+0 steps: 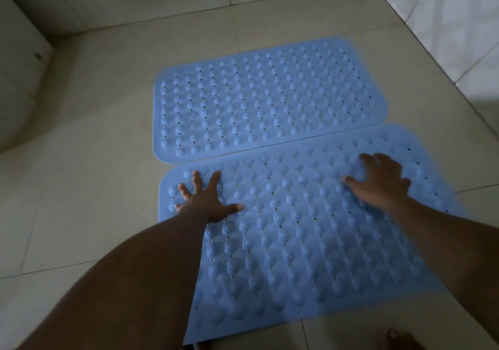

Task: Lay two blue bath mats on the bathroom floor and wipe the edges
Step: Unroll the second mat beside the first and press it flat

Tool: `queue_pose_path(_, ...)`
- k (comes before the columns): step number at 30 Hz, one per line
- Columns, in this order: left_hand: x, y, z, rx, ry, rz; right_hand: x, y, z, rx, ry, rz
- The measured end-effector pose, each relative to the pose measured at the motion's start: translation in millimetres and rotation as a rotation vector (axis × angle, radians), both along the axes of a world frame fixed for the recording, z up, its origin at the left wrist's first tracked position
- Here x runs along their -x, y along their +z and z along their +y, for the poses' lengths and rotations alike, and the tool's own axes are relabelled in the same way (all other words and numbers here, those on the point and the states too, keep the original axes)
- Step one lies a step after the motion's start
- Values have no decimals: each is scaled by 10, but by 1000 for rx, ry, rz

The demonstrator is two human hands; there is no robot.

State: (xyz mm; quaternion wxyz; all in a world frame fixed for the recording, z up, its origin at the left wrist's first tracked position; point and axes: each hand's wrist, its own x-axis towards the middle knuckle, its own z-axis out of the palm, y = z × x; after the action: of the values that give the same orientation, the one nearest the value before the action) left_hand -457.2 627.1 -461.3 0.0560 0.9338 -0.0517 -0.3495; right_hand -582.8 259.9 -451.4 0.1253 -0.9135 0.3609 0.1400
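I see my left hand (205,203) and right hand (378,182), fingers spread, pressing flat on the near blue bath mat (297,236). The far blue bath mat (264,98) lies just beyond it on the tiled floor (94,160).

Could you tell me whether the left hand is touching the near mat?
Touching: the head view shows the left hand pressed flat, fingers spread, on the near mat.

— What surrounds the middle of the frame?
— A floor of large pale tiles (89,122) with thin dark grout lines, dimly lit.
— And the edges?
— A tiled wall (445,17) fills the upper right. A pale rounded fixture (19,79), its kind unclear, sits at the left edge. Bare toes (393,335) show at the bottom right.
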Motion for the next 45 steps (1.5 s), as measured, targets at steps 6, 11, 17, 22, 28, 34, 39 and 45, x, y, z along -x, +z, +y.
queue_pose_path(6,14,54,16,-3,6,1,-228,-197,377,-102,-53,18)
queue_pose_path(11,21,77,14,-3,0,15,-177,-217,346,-31,0,10)
queue_pose_path(17,138,44,-197,-2,-221,-382,-145,-290,354,105,112,-99)
queue_pose_path(22,85,-25,-803,118,-337,-433,-380,-242,69,124,113,-189)
queue_pose_path(28,274,-311,-1567,262,-330,-449,-390,-484,-367,228,78,-206)
queue_pose_path(34,332,-407,-1559,236,-302,-556,-321,-670,-334,350,90,-341)
queue_pose_path(39,339,-386,-1563,216,-347,-520,-318,-685,-321,335,31,-400)
queue_pose_path(45,259,-321,-1643,227,-488,-472,-337,-659,-413,326,58,-379)
